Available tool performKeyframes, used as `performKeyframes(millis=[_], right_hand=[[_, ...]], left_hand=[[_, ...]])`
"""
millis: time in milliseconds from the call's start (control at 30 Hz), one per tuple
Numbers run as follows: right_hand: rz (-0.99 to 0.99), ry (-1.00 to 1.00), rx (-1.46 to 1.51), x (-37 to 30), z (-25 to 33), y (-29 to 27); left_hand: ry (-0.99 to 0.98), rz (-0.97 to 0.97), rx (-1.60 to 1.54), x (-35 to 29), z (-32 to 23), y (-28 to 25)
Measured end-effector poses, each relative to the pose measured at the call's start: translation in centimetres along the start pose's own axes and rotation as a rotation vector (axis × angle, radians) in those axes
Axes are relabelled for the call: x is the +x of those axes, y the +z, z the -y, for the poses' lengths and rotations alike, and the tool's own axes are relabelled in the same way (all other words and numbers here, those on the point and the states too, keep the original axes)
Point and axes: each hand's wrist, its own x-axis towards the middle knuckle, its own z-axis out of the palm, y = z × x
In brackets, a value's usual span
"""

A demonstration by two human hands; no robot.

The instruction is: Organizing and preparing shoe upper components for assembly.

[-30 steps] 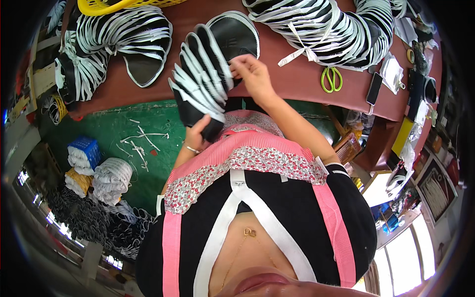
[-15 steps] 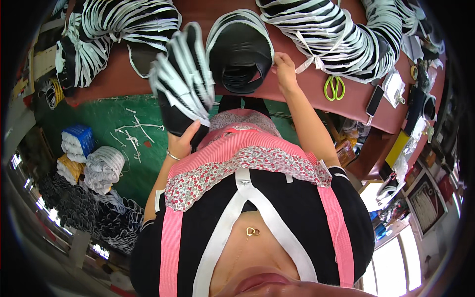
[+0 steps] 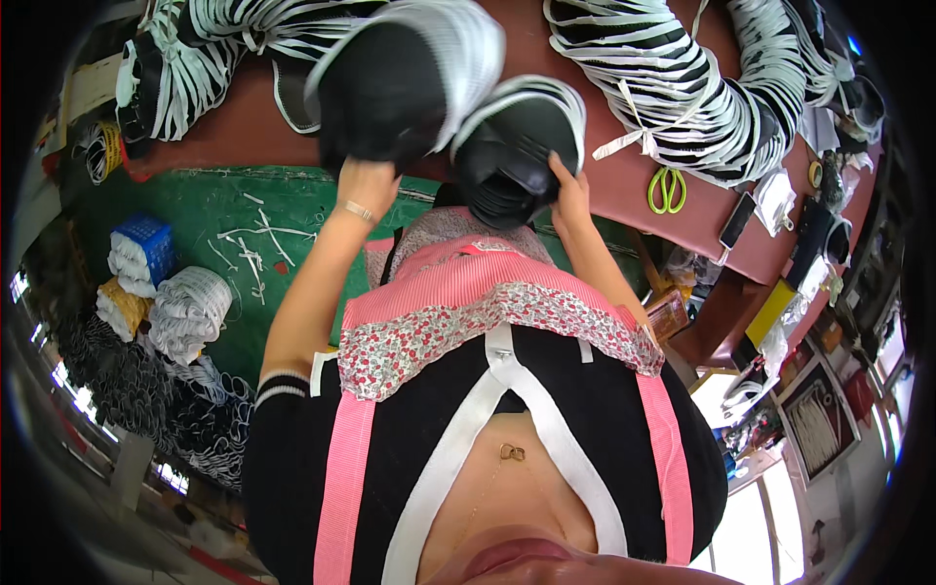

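My left hand [image 3: 369, 185] is closed on the lower edge of a stack of black shoe uppers [image 3: 385, 93] with white edging. That stack is raised over the table, blurred by motion, and hides part of what lies behind it. To its right, my right hand [image 3: 570, 190] grips the side of a second stack of black uppers [image 3: 502, 161], thumb on its dark face. This second stack is tilted at the table's near edge, its white-edged rims fanned at the top. The two stacks nearly touch or overlap; I cannot tell which.
On the red-brown table [image 3: 619, 175], a long row of tied uppers [image 3: 673, 97] curves at right, another bundle [image 3: 195, 88] at left. Green-handled scissors [image 3: 668, 191] and a phone [image 3: 738, 207] lie at the right edge. White strips [image 3: 261, 234] and white bundles [image 3: 190, 307] are on the green floor.
My left hand has risen up and forward with its stack, turning the black faces into view. My right hand now grips the second stack, which has shifted right and nearer to me.
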Motion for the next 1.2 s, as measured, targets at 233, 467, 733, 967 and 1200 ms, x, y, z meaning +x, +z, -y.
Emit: performKeyframes(millis=[233, 467, 733, 967, 1200], right_hand=[[-0.164, 0.051, 0.378, -1.5, -1.1, -5.5], [-0.088, 0.170, 0.116, -3.9, -1.1, -1.6], [-0.097, -0.990, -1.557, -9.6, 5.3, 7.9], [-0.144, -0.101, -1.080, -1.8, 7.0, 0.1], [0.349, 0.168, 0.554, -10.9, 3.3, -2.8]], left_hand=[[-0.070, -0.082, -0.133, 8.3, -4.3, -3.4], [-0.635, 0.806, -1.866, 1.9, -9.6, 0.5], [-0.127, 0.686, -1.652, 2.9, -11.3, 0.9], [-0.082, 0.850, -1.814, 2.5, -12.3, -6.0], [-0.281, 0.815, -2.640, 3.3, -13.0, -4.7]])
